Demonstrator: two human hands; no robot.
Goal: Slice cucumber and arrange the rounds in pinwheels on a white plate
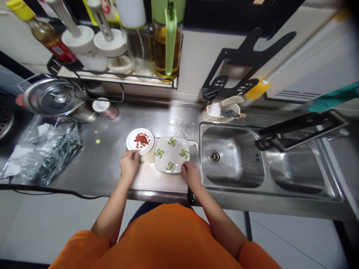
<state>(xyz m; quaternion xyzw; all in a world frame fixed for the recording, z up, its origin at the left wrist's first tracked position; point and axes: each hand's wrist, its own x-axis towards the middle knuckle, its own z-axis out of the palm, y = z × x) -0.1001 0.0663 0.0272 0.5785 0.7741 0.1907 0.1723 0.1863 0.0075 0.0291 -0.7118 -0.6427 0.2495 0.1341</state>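
Observation:
My left hand (129, 164) is closed, fingertips pinched at the lower left rim of a small round white plate (130, 141). Small red pieces (142, 140) lie on that plate; what the fingers hold is too small to make out. Beside it sits a squarish white plate (171, 154) with several pinwheels of thin green slices (184, 154). Curled at its lower right corner is my right hand (191, 174), its fingertips partly hidden. Both plates rest at a pale cutting board (159, 183). A knife (194, 153) lies along the right side, its black handle near the counter edge.
A double sink (232, 157) with a black faucet (291, 130) is to the right. Leafy greens in a plastic bag (47, 153), a lidded metal pot (56, 97) and a small jar (105, 108) stand left. Above hangs a condiment rack (117, 76) with bottles.

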